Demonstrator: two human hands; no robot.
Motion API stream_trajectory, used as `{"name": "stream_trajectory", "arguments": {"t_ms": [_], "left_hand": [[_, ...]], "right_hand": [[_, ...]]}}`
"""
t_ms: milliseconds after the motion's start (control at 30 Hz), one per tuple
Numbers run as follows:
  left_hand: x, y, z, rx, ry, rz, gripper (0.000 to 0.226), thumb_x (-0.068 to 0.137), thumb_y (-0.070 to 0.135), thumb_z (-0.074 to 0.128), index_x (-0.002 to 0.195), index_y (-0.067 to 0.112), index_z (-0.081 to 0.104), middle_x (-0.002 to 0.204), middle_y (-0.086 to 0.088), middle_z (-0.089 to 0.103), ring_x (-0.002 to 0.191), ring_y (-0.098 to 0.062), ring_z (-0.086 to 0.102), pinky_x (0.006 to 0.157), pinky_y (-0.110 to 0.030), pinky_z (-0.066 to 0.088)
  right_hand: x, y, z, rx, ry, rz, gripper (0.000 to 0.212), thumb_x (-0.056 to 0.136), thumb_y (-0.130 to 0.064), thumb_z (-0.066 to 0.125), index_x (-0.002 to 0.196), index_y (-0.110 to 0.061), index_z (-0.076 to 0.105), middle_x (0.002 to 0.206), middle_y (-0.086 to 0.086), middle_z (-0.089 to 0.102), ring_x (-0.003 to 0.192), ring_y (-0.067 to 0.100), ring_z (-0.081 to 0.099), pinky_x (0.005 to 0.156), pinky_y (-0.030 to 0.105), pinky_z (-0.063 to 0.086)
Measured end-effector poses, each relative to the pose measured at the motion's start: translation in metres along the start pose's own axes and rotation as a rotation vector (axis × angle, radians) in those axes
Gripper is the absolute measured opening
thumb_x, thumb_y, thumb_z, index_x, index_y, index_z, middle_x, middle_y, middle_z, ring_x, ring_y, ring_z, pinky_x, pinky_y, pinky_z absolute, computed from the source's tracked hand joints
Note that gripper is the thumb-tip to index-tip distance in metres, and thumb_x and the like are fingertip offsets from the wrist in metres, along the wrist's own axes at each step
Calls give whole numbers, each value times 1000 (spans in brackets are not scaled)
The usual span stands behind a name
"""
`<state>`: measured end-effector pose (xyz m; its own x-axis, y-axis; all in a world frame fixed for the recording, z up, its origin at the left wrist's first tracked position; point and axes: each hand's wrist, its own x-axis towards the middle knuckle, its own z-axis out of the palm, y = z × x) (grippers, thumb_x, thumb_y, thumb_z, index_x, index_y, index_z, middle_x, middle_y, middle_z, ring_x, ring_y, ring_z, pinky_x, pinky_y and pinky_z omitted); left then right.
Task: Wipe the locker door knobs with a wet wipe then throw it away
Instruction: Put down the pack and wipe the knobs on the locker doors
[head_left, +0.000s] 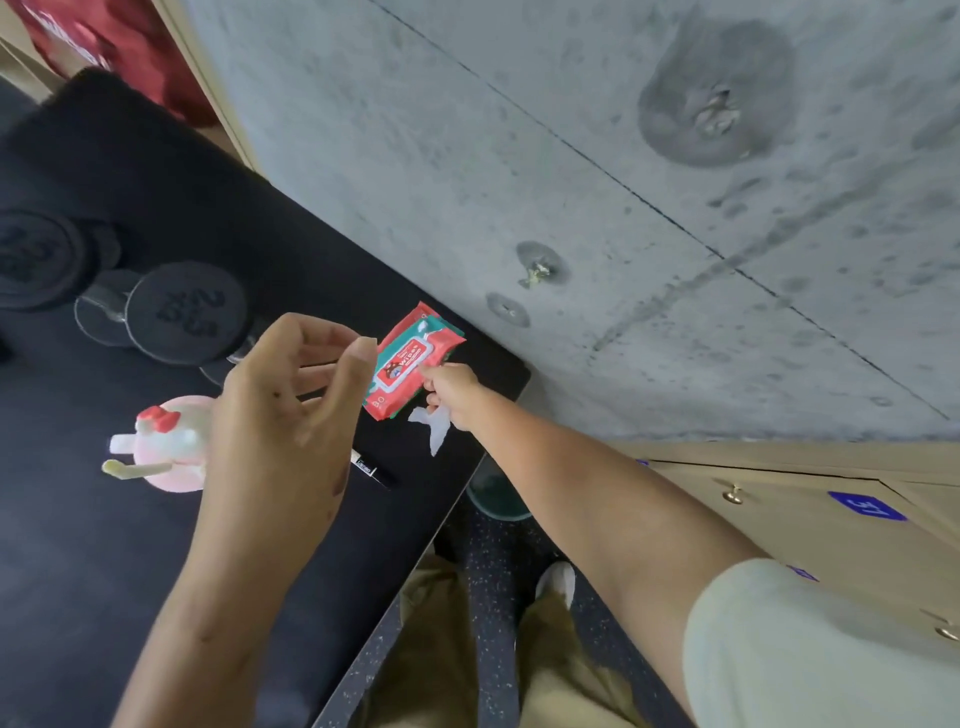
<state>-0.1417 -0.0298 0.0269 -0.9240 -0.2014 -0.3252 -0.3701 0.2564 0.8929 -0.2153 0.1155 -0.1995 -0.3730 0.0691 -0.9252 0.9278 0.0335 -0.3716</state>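
Item: wet wipe (435, 423). White, crumpled, hanging from the right hand (451, 392), which held it in curled fingers while the fingertips touched the lid of the wipes pack (413, 361). Whether the lid was being pressed closed could not be told.

Item: wipes pack. Red and teal, flat on the black table (130, 545) near its far corner, just beside the concrete wall (571, 156).

Item: left hand (291, 400). Raised over the table, near the pack but apart from it, fingers loosely curled, holding nothing.

Item: locker door knobs. Two brass knobs in view on the pale wooden lockers (831, 530) to the right: one (732, 493) beside a blue number label (866, 506), one (948, 631) at the frame edge. Both well apart from the wipe and untouched.

Other contents of table: pink cup with a red bow and straw (166, 447), black marker (371, 470), dumbbells (184, 312).

Step in hand, as judged: fetching the wipe; wiping not yet begun, disposal not yet due.

Next move, as judged: draw the right hand off the pack, carry the wipe over to the lockers, and wrap it round the nearer knob. No bin could be identified with certainty; a round greenish object (498, 496) sat on the floor beyond the table edge.
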Motion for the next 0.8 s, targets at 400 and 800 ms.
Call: {"name": "stream_trajectory", "arguments": {"t_ms": [400,800], "left_hand": [[0,14,-2,65,-27,33,11,99,32,61,95,24,66,96,10,75,54,7,58,42,-7,37],[-20,56,10,17,-114,134,8,98,35,62,98,29,67,95,17,73,95,-1,69,62,-16,56]], "right_hand": [[-35,-9,-21,18,93,43,30,103,-27,52,119,-2,57,81,1,54,72,16,56,110,50,39],[-148,-32,-83,414,-70,-271,25,95,-21,65,112,-3,63,82,4,56,44,7,50,59,25,46]]}}
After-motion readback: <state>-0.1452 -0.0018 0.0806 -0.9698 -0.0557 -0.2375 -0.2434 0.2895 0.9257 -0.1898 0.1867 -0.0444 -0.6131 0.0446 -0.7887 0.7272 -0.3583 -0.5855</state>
